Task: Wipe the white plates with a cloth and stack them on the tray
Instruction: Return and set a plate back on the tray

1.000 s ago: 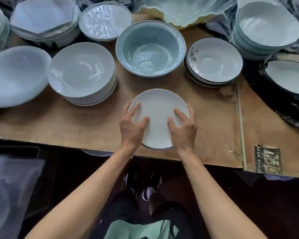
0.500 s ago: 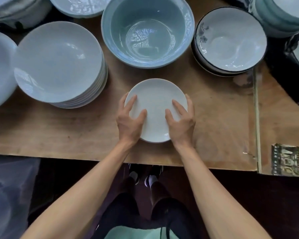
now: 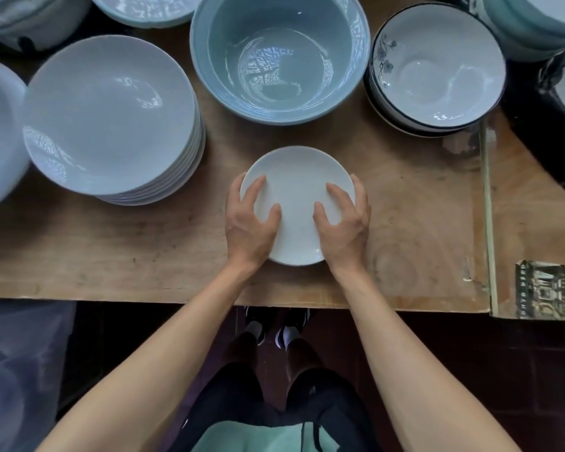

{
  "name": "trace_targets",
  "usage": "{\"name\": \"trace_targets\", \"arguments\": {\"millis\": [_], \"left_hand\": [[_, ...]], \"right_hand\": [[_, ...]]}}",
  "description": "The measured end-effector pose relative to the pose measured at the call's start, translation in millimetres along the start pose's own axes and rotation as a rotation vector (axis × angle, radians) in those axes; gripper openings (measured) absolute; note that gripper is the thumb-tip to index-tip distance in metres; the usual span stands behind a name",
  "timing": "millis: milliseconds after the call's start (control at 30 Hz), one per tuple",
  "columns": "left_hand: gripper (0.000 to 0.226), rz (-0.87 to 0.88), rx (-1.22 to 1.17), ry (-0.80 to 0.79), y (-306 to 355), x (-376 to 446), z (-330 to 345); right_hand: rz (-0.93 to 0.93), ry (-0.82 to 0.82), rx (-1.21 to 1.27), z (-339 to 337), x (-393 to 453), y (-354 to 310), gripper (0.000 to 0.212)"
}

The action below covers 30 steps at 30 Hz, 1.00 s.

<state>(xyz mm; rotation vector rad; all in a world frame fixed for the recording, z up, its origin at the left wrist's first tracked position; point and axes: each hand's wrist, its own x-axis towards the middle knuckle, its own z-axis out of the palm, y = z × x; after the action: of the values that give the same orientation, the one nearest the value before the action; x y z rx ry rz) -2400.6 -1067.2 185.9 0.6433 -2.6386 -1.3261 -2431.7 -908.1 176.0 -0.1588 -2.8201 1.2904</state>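
Basically both hands are on one dish — left hand [image 3: 252,223] and right hand [image 3: 341,225] each grip an opposite side of the small round white ceramic plate [image 3: 296,203], thumbs lying on its upper face, outer fingers curled round the rim. Two-sided hold likely keeps the glazed plate from sliding and readies it for a lift or turn; whether it rests on the board or is slightly raised I cannot tell. Plate sits near the front edge of the worn brown plywood tabletop [image 3: 118,256], straight ahead of the person, so easy reach. No cloth in view, no tray in view — so wiping looks not yet started, and where the plate should end up is unclear. Just behind the plate: large pale blue-green ceramic bowl [image 3: 279,57]. To the left, apart from the plate: stack of wide pale grey-white shallow plates [image 3: 108,112], probably the pile awaiting wiping. To the right rear: stacked white bowls with dark rims and a painted flower sprig [image 3: 437,66]. More crockery crowds the back and side edges, cropped. Risk judged: crowded table, so a lifted plate could knock neighbouring rims.
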Motion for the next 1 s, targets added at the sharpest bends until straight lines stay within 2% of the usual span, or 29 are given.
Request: {"name": "trace_targets", "arguments": {"millis": [267,400,567,700,867,1000], "left_hand": [[0.051,0.025,0.093,-0.084,2,4,-10],[0.048,0.107,0.252,-0.156,4,5,-19],[0.051,0.375,0.525,-0.267,13,3,-35],[0.051,0.557,0.691,-0.439,41,-3,-32],[0.048,0.781,0.705,-0.589,93,-19,-13],[0.05,0.957,0.71,-0.694,132,-55,17]], "right_hand": [[-0.004,-0.045,-0.101,-4,0,-4,0.038],[0.015,-0.08,-0.157,-16,-6,-9,0.043],[0.026,-0.181,-0.282,-44,-19,-10,0.046],[0.036,-0.207,-0.375,-74,-34,-9,0.04],[0.134,-0.174,-0.482,-122,-67,6,0.043],[0.248,-0.105,-0.469,-169,-110,32,0.043]]}}
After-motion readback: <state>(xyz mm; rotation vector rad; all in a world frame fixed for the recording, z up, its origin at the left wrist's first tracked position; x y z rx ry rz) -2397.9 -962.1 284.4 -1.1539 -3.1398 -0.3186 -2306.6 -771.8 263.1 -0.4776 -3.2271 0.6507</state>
